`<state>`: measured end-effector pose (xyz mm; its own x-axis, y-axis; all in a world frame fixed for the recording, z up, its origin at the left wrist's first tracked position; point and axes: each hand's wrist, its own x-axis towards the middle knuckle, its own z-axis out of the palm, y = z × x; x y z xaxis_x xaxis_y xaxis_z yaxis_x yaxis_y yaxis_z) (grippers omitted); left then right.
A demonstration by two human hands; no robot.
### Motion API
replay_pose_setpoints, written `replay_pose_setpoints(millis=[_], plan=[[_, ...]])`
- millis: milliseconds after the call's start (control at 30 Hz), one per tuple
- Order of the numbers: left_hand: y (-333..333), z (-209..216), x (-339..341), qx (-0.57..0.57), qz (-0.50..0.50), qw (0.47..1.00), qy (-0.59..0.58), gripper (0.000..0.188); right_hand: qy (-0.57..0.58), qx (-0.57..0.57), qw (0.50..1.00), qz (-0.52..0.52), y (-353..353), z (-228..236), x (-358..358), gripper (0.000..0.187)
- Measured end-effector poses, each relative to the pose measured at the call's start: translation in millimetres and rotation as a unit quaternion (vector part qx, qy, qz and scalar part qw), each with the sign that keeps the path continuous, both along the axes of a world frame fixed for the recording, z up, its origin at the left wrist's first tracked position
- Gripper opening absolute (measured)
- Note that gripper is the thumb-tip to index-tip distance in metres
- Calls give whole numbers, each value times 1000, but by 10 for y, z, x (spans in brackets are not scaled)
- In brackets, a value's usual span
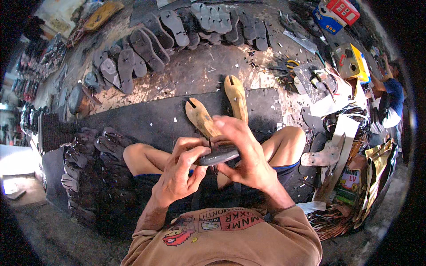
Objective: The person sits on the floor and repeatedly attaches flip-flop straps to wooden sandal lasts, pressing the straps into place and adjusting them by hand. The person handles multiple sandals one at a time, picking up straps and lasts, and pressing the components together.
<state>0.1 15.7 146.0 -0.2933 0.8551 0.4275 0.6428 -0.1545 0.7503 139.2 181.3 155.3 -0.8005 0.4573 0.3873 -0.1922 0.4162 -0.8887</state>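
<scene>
Above my lap, both hands grip a dark sandal sole (219, 155), held nearly edge-on. My left hand (179, 170) has its thumb and fingers closed around the sole's left end. My right hand (248, 157) wraps its right side, fingers over the top and thumb beneath. A thin dark strap piece seems to stand up near the left fingertips, but the fingers partly cover it. Just beyond lies a wooden shoe last (199, 114) with a slot in its end, its near part hidden by my hands. A second wooden last (235, 95) rests to its right on a black mat (151, 124).
Rows of grey soles (146, 48) line the far side. Dark sandals (111, 144) are piled at left. Yellow-handled scissors (292, 64), a yellow box (353, 64) and a flat pale sole-shaped piece (320, 156) lie at right. Another person (392, 99) is at the far right edge.
</scene>
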Motion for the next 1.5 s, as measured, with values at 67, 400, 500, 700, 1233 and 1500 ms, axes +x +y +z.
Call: replay_pose_setpoints(millis=[67, 400, 500, 700, 1233, 1500], plan=[[5, -56, 7, 1, -3, 1000, -5, 43, -15, 38, 997, 60, 160, -36, -19, 46], [69, -686, -894, 80, 91, 744, -657, 68, -399, 162, 870, -239, 912, -2219, -257, 101], [109, -778, -1038, 172, 41, 718, -673, 80, -308, -117, 918, -223, 859, -2174, -360, 86], [-239, -975, -1305, 298, 106, 670, -672, 65, -107, -425, 895, -85, 222, -770, 361, 60], [7, -563, -801, 242, 162, 758, -584, 55, -108, -220, 969, 42, -379, -532, 156, 51], [123, -703, -828, 230, 135, 704, -658, 57, -21, -13, 998, -62, -807, -845, 46, 55]])
